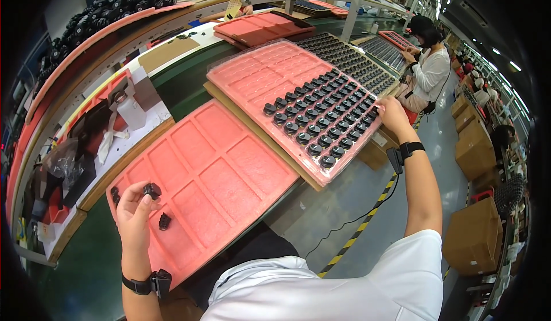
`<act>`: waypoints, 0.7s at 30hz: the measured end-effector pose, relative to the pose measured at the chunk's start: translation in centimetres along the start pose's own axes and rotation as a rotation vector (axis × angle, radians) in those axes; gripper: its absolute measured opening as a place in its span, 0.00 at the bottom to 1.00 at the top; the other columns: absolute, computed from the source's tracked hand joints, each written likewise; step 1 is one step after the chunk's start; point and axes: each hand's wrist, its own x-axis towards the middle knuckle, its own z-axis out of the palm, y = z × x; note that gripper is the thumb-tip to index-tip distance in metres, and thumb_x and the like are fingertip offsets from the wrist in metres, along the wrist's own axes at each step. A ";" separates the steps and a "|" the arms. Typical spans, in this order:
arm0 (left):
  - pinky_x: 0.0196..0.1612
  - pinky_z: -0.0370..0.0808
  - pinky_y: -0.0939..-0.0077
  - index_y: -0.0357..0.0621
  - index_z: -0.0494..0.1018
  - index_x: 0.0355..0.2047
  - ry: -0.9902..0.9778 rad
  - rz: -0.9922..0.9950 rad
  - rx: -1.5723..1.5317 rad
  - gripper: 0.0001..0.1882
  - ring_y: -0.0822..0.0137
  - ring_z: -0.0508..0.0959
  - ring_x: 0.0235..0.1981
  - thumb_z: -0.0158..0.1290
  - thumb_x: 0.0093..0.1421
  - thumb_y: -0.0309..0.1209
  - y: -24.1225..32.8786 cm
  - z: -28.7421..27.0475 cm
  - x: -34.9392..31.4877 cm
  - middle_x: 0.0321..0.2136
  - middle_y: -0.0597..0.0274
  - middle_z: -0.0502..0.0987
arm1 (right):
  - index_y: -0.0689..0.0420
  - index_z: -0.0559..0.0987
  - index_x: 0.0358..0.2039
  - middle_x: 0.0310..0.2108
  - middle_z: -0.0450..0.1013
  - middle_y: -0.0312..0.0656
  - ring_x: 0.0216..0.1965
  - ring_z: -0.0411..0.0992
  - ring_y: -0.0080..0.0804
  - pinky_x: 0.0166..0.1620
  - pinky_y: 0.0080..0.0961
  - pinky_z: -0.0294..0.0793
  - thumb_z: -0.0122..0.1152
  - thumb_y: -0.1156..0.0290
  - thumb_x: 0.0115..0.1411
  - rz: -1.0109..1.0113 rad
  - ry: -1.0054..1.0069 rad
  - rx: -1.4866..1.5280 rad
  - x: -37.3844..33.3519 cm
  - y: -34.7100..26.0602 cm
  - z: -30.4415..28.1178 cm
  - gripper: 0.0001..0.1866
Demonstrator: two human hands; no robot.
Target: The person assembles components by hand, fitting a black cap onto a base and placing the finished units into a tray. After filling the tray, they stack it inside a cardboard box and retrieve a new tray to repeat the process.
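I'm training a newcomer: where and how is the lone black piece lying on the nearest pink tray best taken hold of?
Probably pinch the lone black piece by opposite sides, from above and the right: it is chunky, on the pink tray, with the held black piece to its upper left.

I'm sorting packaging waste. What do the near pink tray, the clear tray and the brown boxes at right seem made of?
Pink tray: probably moulded plastic, mostly matte; continuous raised ribs.
Clear tray: likely plastic, glossy; highlights, pink showing through.
Brown boxes: apparently cardboard, dull; flat brown sides, straight edges.
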 end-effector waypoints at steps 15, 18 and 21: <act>0.46 0.76 0.70 0.36 0.66 0.46 -0.385 -0.026 -0.386 0.16 0.67 0.76 0.43 0.53 0.57 0.22 0.5 13.6 -1.0 0.42 0.55 0.73 | 0.63 0.76 0.42 0.37 0.72 0.40 0.39 0.72 0.27 0.42 0.23 0.72 0.63 0.76 0.54 -0.538 -0.390 1.225 -7.6 -29.5 -5.4 0.14; 0.47 0.75 0.70 0.36 0.66 0.46 -0.364 -0.136 -0.431 0.16 0.66 0.76 0.44 0.53 0.58 0.23 1.5 14.3 -0.8 0.44 0.54 0.72 | 0.62 0.76 0.42 0.38 0.72 0.39 0.39 0.72 0.27 0.42 0.23 0.72 0.62 0.77 0.54 -0.543 -0.414 1.253 -7.1 -28.3 -4.8 0.13; 0.47 0.75 0.69 0.36 0.67 0.46 -0.392 -0.093 -0.322 0.15 0.65 0.76 0.45 0.53 0.59 0.24 1.3 13.8 -1.0 0.45 0.55 0.72 | 0.61 0.77 0.42 0.38 0.72 0.39 0.38 0.72 0.27 0.43 0.22 0.72 0.61 0.78 0.55 -0.523 -0.333 1.175 -5.8 -25.6 -4.0 0.13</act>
